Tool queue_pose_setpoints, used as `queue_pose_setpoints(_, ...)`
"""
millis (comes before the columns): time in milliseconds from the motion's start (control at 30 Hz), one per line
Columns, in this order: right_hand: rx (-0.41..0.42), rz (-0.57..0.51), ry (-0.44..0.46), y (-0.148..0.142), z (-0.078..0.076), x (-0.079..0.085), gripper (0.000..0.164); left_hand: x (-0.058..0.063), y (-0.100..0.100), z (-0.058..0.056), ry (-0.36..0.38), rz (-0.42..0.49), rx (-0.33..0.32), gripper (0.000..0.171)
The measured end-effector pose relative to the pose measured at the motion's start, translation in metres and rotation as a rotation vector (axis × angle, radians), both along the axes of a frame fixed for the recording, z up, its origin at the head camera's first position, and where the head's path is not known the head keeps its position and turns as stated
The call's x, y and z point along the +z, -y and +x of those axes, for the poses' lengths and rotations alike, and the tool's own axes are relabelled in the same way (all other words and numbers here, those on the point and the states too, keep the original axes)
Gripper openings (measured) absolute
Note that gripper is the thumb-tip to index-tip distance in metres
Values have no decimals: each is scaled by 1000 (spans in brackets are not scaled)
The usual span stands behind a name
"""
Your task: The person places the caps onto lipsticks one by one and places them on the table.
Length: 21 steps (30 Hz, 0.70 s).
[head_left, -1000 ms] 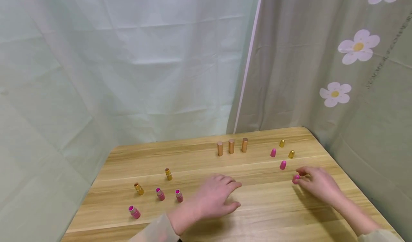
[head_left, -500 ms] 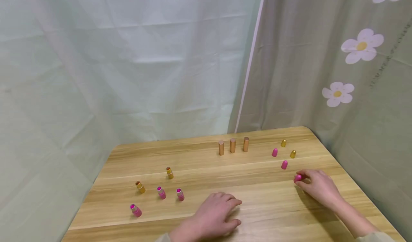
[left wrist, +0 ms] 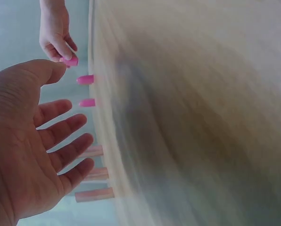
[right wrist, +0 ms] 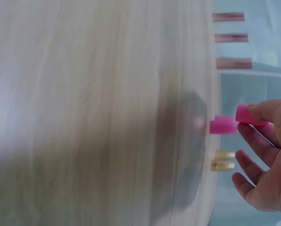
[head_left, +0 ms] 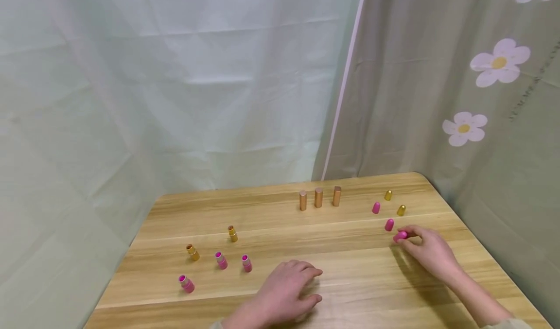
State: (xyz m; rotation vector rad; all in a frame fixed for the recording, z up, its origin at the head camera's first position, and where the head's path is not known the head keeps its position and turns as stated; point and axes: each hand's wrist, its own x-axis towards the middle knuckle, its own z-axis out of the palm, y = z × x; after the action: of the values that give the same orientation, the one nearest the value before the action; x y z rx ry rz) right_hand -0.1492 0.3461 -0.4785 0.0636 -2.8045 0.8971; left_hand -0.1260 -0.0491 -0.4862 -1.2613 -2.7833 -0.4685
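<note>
My right hand pinches a pink bullet-shaped cap between thumb and fingertips, tilted, at the right side of the table. The right wrist view shows this same cap in the grip, overlapping pink caps behind it. Just beyond the fingers stand a pink cap and another pink cap, with two gold caps close by. My left hand hovers near the table's front, palm down, fingers relaxed and slightly spread. Nothing is in it, as the left wrist view of the left palm shows.
On the left of the wooden table stand several open-topped tubes, pink ones and gold ones. Three copper-coloured tubes stand in a row near the back edge. Fabric curtains hang behind and beside the table.
My left hand has drawn back toward the table's front edge. The right hand has shifted slightly left and away from me with the pink cap, now more tilted. The view has turned slightly left.
</note>
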Motion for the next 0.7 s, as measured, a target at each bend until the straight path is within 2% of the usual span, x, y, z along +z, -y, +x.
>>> queue_pose_setpoints(200,10,-117,-60,16,2,7,32,6,10,-3,-38,75,12,43)
queue_pose_setpoints(333,18,-239,-54,28,1,9,34,13,20,-4,-67,131,39,39)
queue_pose_setpoints(533,38,-491,26,49,0,9,44,25,46,-2,-73,223,180,40)
queue_pose_setpoints(700,20,-637,61,69,-3,7,45,27,74,-1,-92,317,314,43)
